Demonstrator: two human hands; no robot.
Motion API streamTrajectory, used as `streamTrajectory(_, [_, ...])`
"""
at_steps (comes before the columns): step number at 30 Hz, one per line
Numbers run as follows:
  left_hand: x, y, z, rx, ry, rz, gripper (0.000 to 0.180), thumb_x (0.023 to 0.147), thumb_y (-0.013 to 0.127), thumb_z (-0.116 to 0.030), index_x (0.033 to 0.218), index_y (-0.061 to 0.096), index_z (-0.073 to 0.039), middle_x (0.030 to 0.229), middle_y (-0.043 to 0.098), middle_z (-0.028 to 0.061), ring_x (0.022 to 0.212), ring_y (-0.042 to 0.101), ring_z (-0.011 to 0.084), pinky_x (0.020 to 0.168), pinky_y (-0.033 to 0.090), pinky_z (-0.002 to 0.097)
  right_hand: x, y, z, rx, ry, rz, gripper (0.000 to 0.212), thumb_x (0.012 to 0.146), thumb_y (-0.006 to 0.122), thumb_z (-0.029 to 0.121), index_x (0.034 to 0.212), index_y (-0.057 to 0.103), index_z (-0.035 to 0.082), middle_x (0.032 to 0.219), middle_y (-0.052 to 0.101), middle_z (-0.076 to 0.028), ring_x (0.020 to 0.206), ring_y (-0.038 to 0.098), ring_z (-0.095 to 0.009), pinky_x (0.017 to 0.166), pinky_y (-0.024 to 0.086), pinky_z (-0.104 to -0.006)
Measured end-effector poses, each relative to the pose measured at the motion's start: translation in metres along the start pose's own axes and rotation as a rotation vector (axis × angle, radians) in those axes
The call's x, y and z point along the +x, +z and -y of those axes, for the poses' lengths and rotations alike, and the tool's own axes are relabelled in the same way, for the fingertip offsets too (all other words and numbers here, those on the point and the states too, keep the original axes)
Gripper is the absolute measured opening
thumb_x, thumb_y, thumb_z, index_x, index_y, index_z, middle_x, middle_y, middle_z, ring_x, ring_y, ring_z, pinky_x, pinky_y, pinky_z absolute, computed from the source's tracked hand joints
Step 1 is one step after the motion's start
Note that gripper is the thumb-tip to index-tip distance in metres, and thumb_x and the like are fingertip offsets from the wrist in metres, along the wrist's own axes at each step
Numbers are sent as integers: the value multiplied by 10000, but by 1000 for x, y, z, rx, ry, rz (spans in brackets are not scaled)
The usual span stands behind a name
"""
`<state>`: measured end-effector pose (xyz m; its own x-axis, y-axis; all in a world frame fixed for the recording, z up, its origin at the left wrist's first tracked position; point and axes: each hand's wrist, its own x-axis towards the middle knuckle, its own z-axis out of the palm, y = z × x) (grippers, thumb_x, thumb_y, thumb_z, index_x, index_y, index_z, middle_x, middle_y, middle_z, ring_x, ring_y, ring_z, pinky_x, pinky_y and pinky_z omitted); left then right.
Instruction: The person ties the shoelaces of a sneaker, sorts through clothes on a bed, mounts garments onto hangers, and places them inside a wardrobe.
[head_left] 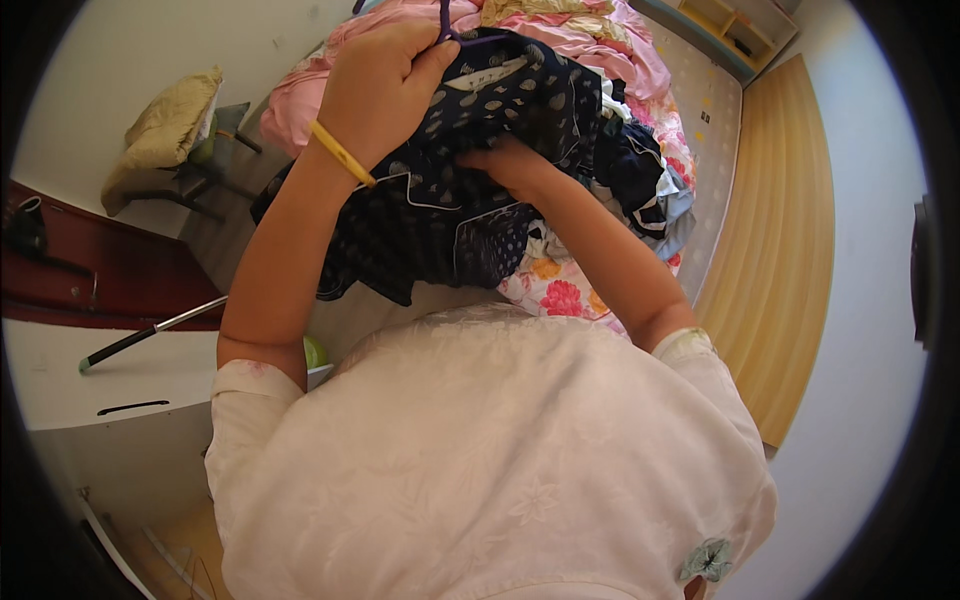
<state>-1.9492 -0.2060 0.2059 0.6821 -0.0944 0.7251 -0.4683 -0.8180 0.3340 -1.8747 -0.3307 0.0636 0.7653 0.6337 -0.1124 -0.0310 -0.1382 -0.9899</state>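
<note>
My left hand (pixel 385 85), with a yellow bangle at its wrist, is raised and closed around the neck of a purple clothes hanger (pixel 446 20). From the hanger hangs a dark navy pajama shirt (pixel 400 235) with a pale print and white piping, its neck opening towards me. Lower and to the right, my right hand (pixel 515 170) is at the front of the shirt. Its fingers are partly hidden in the dark cloth and appear to pinch it. Most of the hanger's bar is covered by the shirt.
Behind the shirt is a bed with pink bedding (pixel 650 70) and a floral sheet (pixel 565 295). A pile of dark and white clothes (pixel 645 175) lies to the right. On the left stand a chair with a gold cushion (pixel 180 115) and a white cabinet (pixel 150 365) with a pole (pixel 150 335).
</note>
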Motion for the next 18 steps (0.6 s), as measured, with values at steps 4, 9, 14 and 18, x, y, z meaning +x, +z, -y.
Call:
streamTrajectory(4, [-5,-10,18,187,-153,74,164,825,592,-140,792,545,13,620,466,62,570,445,99,564,382,233,-29,6,56,48,101,247,370,712,664,151,1035,577,-8,937,599,-94,792,542,-132,662,426,-256])
streamTrajectory(9, [4,-33,-2,164,-258,54,171,810,541,-157,854,580,4,702,555,214,652,567,328,596,433,357,9,5,-15,-680,-5,192,386,814,510,191,1129,514,-32,1101,545,-214,965,564,-277,840,437,-324])
streamTrajectory(14, [-9,-26,6,-43,-196,0,196,803,564,-166,782,557,29,646,502,219,538,465,292,542,396,331,15,9,26,-901,102,282,598,748,615,317,1210,445,-22,1166,511,-209,1035,528,-282,875,418,-307])
streamTrajectory(18, [-11,-36,0,163,-241,55,200,806,562,-161,752,539,31,632,489,214,525,456,290,530,385,338,25,2,9,-176,83,40,735,682,684,426,1192,450,-49,1136,528,-186,1023,528,-257,859,423,-321])
